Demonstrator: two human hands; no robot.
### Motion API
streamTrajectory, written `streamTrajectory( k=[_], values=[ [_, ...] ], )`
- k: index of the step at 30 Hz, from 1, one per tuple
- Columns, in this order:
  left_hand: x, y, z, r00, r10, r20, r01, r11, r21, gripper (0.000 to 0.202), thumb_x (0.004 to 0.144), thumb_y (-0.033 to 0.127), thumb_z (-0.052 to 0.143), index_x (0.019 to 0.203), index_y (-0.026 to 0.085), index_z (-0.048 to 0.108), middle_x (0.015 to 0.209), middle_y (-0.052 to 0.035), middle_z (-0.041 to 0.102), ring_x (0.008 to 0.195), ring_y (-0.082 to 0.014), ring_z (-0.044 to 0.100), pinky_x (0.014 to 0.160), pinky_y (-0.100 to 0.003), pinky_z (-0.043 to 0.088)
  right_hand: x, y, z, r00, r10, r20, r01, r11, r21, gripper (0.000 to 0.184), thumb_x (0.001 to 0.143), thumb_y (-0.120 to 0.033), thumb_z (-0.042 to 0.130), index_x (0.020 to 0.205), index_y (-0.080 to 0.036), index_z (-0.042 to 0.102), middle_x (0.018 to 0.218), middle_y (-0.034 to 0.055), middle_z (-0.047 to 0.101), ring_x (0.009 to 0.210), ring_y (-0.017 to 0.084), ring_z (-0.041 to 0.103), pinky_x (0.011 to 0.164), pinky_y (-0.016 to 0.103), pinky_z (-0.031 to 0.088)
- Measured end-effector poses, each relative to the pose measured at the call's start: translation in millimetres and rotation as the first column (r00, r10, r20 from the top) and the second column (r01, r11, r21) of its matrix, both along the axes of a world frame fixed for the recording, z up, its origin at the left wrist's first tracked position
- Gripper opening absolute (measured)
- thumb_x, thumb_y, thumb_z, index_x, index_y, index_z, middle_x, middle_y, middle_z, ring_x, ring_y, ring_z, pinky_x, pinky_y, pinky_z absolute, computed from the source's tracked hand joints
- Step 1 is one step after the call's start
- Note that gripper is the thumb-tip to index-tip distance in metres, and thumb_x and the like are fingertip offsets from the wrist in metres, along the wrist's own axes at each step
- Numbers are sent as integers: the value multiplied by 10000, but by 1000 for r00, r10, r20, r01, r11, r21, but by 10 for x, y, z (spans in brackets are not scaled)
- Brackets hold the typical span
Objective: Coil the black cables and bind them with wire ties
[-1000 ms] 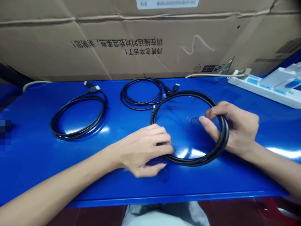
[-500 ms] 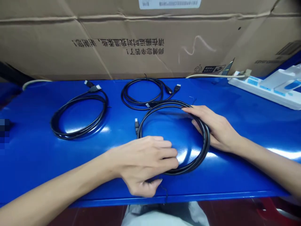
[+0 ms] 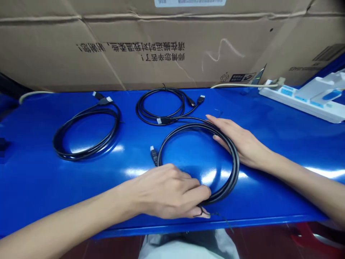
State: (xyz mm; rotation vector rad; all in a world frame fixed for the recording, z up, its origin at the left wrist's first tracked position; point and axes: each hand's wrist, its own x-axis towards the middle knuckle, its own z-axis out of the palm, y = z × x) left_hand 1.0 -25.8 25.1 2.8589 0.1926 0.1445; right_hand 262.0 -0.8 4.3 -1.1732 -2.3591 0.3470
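Observation:
A coiled black cable (image 3: 234,169) lies near the front of the blue table, with one plug (image 3: 153,156) sticking out at its left and another plug (image 3: 164,121) at its far side. My left hand (image 3: 175,192) is closed around the near side of this coil. A thin dark tie (image 3: 201,211) loops by its thumb and trails to the right. My right hand (image 3: 237,142) is at the coil's right side, with the cable strands between the thumb and the fingers.
A second coiled cable (image 3: 60,153) lies at the left, and a third coiled cable (image 3: 137,108) sits farther back. Behind them stands a large cardboard box (image 3: 107,72). At the right is a white power strip (image 3: 302,102) on the blue table (image 3: 275,205).
My left hand has shifted slightly right and its thumb has closed in towards the fingers. The far plug has moved left, and its strand has spread apart from the coil.

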Motion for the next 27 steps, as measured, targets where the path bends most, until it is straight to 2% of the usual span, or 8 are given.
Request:
streamTrajectory(
  k=[5, 10, 14, 16, 19, 21, 23, 27],
  values=[
    [7, -107, 79, 970, 235, -62, -241, 961, -136, 273, 987, 438, 437, 916, 192, 533, 738, 22, 610, 549, -124, 530, 495, -255, 354, -16, -19, -23, 1000, 15, 22, -16, 998, 52, 594, 975, -237, 463, 1530, -260, 252, 1487, 94, 455, 1350, 242, 444, 1089, 472, 426],
    [2, -125, 21, 923, 381, -50, -384, 908, -164, 208, 993, 368, 444, 884, 201, 501, 778, 23, 595, 599, -118, 555, 519, -248, 352, -29, -58, 0, 998, -63, 28, 59, 987, 149, 622, 935, -179, 492, 1520, -226, 283, 1502, 92, 441, 1369, 247, 431, 1110, 449, 411],
    [-13, -40, -44, 821, 570, 5, -568, 818, -93, 262, 991, 407, 439, 830, 203, 471, 674, 43, 583, 511, -114, 520, 472, -249, 282, -107, -165, 83, 980, -170, -108, 192, 950, 248, 577, 887, -104, 512, 1445, -219, 420, 1424, 106, 518, 1305, 261, 498, 1071, 440, 444],
    [-22, 8, -39, 779, 626, -28, -625, 773, -107, 265, 979, 433, 452, 843, 206, 469, 642, 52, 581, 504, -117, 527, 468, -238, 278, -156, -250, 132, 967, -152, -203, 212, 924, 320, 483, 851, -94, 575, 1320, -208, 548, 1275, 113, 619, 1174, 260, 591, 992, 416, 495],
    [-32, 51, 14, 797, 597, -89, -602, 779, -173, 158, 962, 352, 458, 939, 200, 497, 686, 36, 602, 562, -133, 567, 505, -233, 342, -224, -377, 179, 981, -22, -193, 91, 930, 357, 323, 806, -112, 663, 1115, -202, 639, 1044, 91, 688, 970, 240, 652, 870, 386, 535],
    [-36, 58, 56, 838, 536, -102, -545, 811, -213, 148, 967, 277, 423, 1049, 190, 511, 786, 7, 646, 657, -147, 620, 575, -235, 408, -261, -429, 179, 991, 40, -125, -3, 959, 285, 293, 827, -163, 669, 1112, -217, 625, 1037, 81, 688, 972, 237, 641, 862, 388, 535],
    [-39, 55, 76, 862, 494, -113, -506, 832, -228, 226, 992, 254, 382, 1179, 191, 492, 869, -13, 679, 740, -156, 661, 644, -237, 449, -286, -442, 155, 994, 83, -71, -66, 975, 214, 311, 849, -215, 670, 1152, -212, 602, 1081, 89, 679, 1008, 239, 622, 881, 393, 528],
    [-36, 40, 13, 833, 543, -108, -554, 818, -157, 277, 1010, 326, 395, 1248, 221, 489, 866, 4, 714, 729, -158, 694, 624, -228, 466, -300, -411, 81, 985, 168, -40, -160, 976, 146, 242, 875, -274, 663, 1096, -188, 614, 1033, 84, 692, 937, 212, 628, 837, 363, 520]
  ],
)
